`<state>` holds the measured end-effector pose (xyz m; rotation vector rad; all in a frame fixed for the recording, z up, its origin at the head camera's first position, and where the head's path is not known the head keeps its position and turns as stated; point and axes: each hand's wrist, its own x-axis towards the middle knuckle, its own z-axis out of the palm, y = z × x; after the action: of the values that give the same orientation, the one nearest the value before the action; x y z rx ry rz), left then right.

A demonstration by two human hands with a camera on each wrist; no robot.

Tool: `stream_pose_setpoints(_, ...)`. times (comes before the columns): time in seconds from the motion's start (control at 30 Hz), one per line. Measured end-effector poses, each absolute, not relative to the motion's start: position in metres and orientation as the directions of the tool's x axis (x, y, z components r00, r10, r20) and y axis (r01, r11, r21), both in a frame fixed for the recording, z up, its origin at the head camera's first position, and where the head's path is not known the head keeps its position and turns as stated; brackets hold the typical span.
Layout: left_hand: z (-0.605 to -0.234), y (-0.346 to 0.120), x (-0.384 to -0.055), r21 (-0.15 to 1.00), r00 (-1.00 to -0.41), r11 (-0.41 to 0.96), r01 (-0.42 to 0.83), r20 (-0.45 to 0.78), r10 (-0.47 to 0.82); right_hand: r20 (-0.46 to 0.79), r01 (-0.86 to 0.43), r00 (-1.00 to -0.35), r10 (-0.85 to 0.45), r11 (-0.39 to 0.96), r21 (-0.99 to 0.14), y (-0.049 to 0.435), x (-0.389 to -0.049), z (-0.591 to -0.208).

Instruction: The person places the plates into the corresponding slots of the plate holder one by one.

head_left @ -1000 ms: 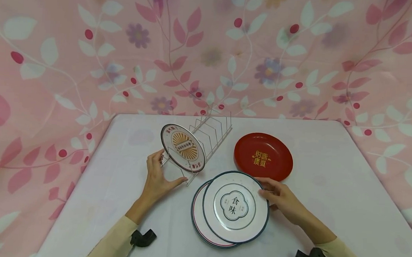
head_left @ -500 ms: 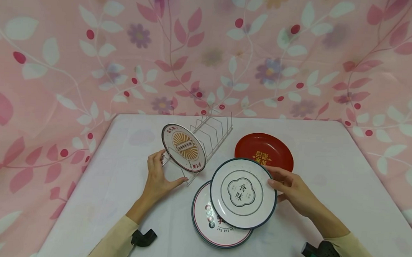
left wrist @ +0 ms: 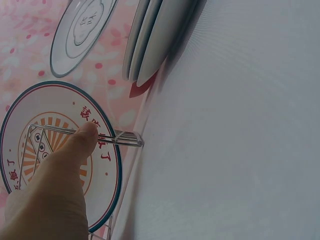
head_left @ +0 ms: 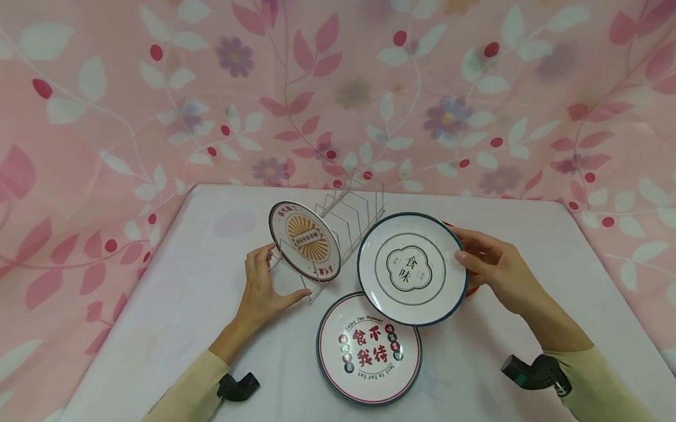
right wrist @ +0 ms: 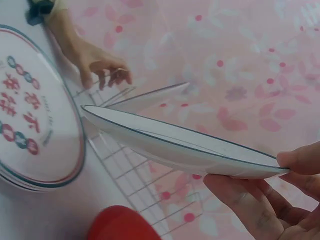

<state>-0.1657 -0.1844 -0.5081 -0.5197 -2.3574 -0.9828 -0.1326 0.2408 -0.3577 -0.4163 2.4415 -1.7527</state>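
My right hand (head_left: 502, 272) pinches the right edge of a white plate with a dark blue rim (head_left: 413, 268), thumb on its face and fingers beneath. In the right wrist view this plate (right wrist: 185, 145) is seen nearly edge-on, raised off the table. My left hand (head_left: 262, 296) grips the near end of a wire dish rack (left wrist: 127, 141), its thumb lying along the wire. A white plate with an orange sunburst (head_left: 305, 240) leans in the rack's near end. A stack of white plates with red lettering (head_left: 370, 348) lies on the table, its top edge overlapped by the held plate.
A red plate (right wrist: 122, 225) lies right of the rack, mostly hidden behind the held plate in the head view. The white-covered table (head_left: 230, 219) ends at a pink floral backdrop (head_left: 354, 92).
My right hand has lifted the blue-rimmed plate off the stack and moved it up and away, over the red plate, uncovering the red lettering. My left hand stays on the rack.
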Motion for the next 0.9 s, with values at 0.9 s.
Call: stream_pose_setpoints(0.9,-0.512,-0.184,-0.166,0.521,-0.778,0.671,0.528,0.614,0.135,0.161,-0.256,-0.937,-0.310,0.294,-0.921,0.198,-0.217,-0.283)
